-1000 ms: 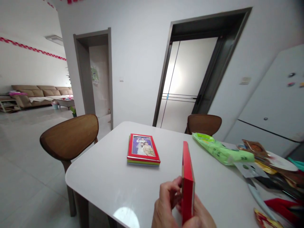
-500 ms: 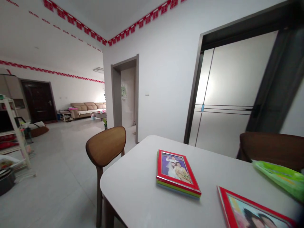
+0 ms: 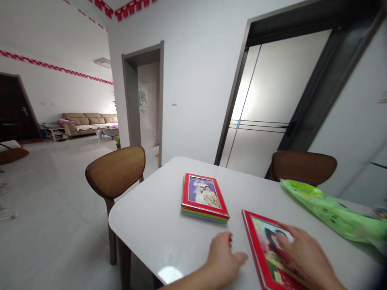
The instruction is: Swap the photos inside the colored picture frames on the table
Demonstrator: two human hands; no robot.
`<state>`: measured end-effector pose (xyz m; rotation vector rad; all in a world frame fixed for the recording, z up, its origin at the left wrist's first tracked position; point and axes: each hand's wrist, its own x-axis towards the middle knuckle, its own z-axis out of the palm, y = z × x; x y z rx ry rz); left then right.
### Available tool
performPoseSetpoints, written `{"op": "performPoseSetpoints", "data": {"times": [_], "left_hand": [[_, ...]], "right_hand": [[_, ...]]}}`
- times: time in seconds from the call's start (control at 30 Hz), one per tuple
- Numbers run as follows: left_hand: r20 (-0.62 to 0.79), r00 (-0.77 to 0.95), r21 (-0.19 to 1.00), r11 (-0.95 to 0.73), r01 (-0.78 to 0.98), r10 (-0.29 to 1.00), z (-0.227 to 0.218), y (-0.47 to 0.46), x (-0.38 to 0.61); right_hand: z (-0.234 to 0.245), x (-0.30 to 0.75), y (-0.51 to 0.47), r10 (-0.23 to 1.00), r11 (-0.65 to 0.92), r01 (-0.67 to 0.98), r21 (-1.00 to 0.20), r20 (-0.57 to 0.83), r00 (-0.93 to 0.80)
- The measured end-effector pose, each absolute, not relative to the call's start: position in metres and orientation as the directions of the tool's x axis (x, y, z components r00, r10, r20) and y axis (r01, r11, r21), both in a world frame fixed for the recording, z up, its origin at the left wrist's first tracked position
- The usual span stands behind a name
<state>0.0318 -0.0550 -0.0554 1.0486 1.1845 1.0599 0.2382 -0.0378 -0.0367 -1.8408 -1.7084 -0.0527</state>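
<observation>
My left hand is over the white table, just left of a red picture frame with a photo of two people. Its fingers are curled forward with the thumb apart, and nothing is in it. Over the right part of that frame lies my right hand, slightly blurred, its fingers spread across the photo; whether it presses on the surface I cannot tell. Beyond my left hand, another red picture frame with a wedding photo lies on top of green and blue ones in a neat stack.
A crumpled green plastic bag lies along the right side of the white table. One wooden chair stands at the left, another chair behind the table. A sliding door and a doorway are in the wall beyond.
Both my hands have come into view from below, the right one over the nearer red frame. The view has turned right and down, showing more of the table and green bag.
</observation>
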Motion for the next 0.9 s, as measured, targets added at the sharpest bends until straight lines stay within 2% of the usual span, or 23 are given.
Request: {"op": "performPoseSetpoints", "data": {"times": [0.07, 0.13, 0.3, 0.43, 0.5, 0.53, 0.63, 0.67, 0.73, 0.8, 0.83, 0.9], "left_hand": [[-0.212, 0.042, 0.969, 0.215, -0.122, 0.976, -0.06, -0.035, 0.012], [-0.244, 0.027, 0.951, 0.245, -0.187, 0.969, -0.063, -0.018, -0.005], [-0.245, 0.01, 0.898, 0.231, -0.375, 0.969, -0.064, -0.007, -0.036], [-0.131, -0.059, 0.854, 0.082, -0.514, 0.99, -0.061, -0.021, -0.044], [-0.065, -0.116, 0.839, -0.009, -0.544, 0.991, -0.058, -0.031, -0.045], [-0.037, -0.137, 0.838, -0.044, -0.544, 0.99, -0.056, -0.038, -0.046], [0.018, -0.152, 0.855, -0.094, -0.51, 0.988, -0.041, -0.063, -0.051], [0.038, -0.149, 0.869, -0.106, -0.483, 0.988, -0.034, -0.073, -0.053], [0.124, -0.118, 0.923, -0.158, -0.35, 0.985, -0.019, -0.094, -0.059], [0.334, 0.004, 0.942, -0.333, -0.035, 0.943, -0.008, -0.113, -0.065], [0.466, 0.101, 0.872, -0.476, 0.113, 0.879, -0.005, -0.122, -0.068], [0.656, 0.332, 0.605, -0.735, 0.306, 0.678, -0.005, -0.135, -0.073]], "right_hand": [[-0.032, 0.194, -0.018, 0.909, 0.184, 0.938, -0.295, 0.413, -0.049], [-0.03, 0.147, -0.001, 0.902, 0.281, 0.922, -0.266, 0.402, -0.158], [-0.029, 0.075, 0.007, 0.884, 0.351, 0.906, -0.235, 0.404, -0.238], [-0.028, 0.068, -0.018, 0.872, 0.426, 0.871, -0.246, 0.369, -0.322], [-0.026, 0.073, -0.031, 0.879, 0.428, 0.838, -0.338, 0.372, -0.298], [-0.024, 0.076, -0.036, 0.895, 0.396, 0.813, -0.428, 0.378, -0.237], [-0.014, 0.088, -0.048, 0.957, 0.224, 0.573, -0.789, 0.291, 0.026], [-0.01, 0.09, -0.052, 0.971, 0.168, 0.452, -0.876, 0.227, 0.08], [-0.002, 0.094, -0.064, 0.983, 0.079, 0.217, -0.973, 0.112, 0.145], [0.004, 0.095, -0.08, 0.98, 0.045, 0.032, -0.998, 0.051, 0.195], [0.005, 0.095, -0.088, 0.978, 0.045, -0.038, -0.998, 0.036, 0.205], [0.007, 0.096, -0.104, 0.982, 0.034, -0.135, -0.99, 0.008, 0.187]]}}
